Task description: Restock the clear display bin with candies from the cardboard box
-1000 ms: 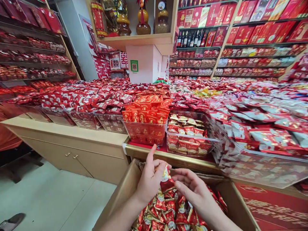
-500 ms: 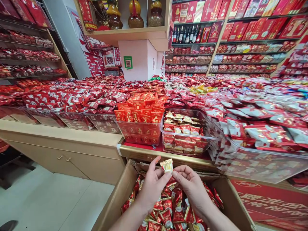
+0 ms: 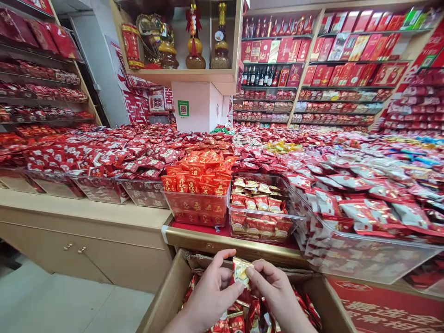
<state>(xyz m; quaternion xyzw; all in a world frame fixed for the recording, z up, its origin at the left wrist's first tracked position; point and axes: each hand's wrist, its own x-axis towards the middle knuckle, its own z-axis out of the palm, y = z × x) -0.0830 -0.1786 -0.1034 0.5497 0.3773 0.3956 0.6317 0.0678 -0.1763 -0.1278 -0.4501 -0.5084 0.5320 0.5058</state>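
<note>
A small wrapped candy [image 3: 239,269], gold-edged with a pale and red wrapper, is held upright above an open cardboard box. My right hand [image 3: 275,289] pinches its right side, thumb lying over the front of the wrapper. On the other side, my left hand [image 3: 211,293] steadies it, thumb at the lower left edge and forefinger raised behind; its other fingers curl. Below both hands, the cardboard box [image 3: 163,296] holds many red and gold candies [image 3: 237,323], some marked DURIAN. Just beyond stands a clear bin [image 3: 263,215] with rows of similar candies.
A bin of orange-red packets [image 3: 196,203] stands left of the durian bin, and a large bin of red-white packets [image 3: 374,254] stands right. A gold-edged counter ledge [image 3: 236,247] borders the box. Cabinets [image 3: 93,259] lie left; stocked shelves [image 3: 277,55] rise behind.
My view has tilted up a little, so the counter and hands sit lower. My right thumb has slid onto the candy's front, and my left thumb has dropped lower along it.
</note>
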